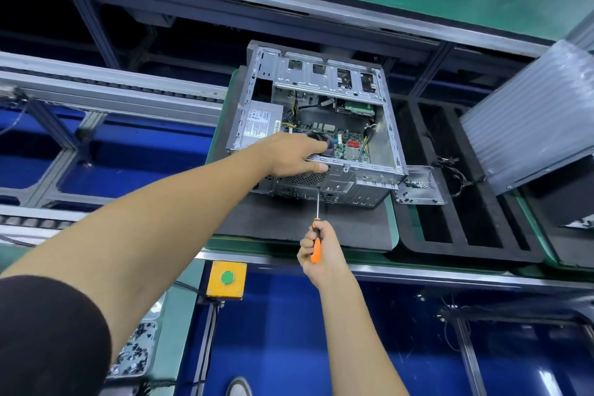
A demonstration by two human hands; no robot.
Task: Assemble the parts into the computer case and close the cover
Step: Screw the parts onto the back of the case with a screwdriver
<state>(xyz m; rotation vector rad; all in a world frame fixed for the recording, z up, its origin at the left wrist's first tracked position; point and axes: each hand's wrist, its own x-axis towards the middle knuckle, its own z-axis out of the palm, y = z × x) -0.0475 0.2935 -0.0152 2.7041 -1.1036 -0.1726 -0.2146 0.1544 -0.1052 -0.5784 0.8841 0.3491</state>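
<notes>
An open metal computer case [384, 135] lies on its side on a dark foam pad [289, 222], showing the motherboard [350, 145], a grey power supply [260, 122] and a drive cage at the far end. My left hand [295, 154] grips the near top rim of the case, fingers inside by the fan. My right hand [321, 251] holds an orange-and-black screwdriver [316, 244], its shaft pointing up to the perforated rear panel of the case. The ribbed grey side cover [527, 119] leans at the far right.
A black foam tray [475, 254] with long slots lies right of the case, with a small metal bracket and screws [418, 185] and loose cables on it. A yellow box with a green button [226, 280] sits on the bench edge. A bin of screws [135, 350] is at the lower left.
</notes>
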